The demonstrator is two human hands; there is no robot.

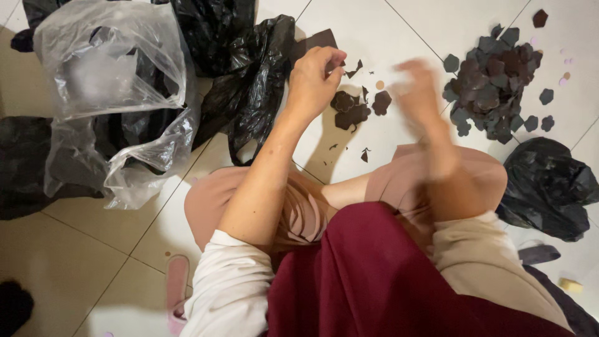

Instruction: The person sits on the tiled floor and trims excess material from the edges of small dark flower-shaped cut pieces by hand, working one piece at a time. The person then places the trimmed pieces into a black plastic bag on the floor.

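I sit on a tiled floor. My left hand (314,78) is raised over the floor with fingers pinched on the edge of a dark sheet piece (314,42). My right hand (417,93) is blurred by motion, so I cannot tell what it holds, if anything. Between the hands, a few dark flower-shaped cutouts (350,110) and small scraps lie on the tiles. A larger pile of dark cutouts (493,84) sits to the right of my right hand.
Black plastic bags (243,68) and a clear plastic bag (118,93) lie at the left. Another black bag (549,187) rests at the right. A pink slipper (176,290) is near my left elbow. My folded legs (399,187) fill the foreground.
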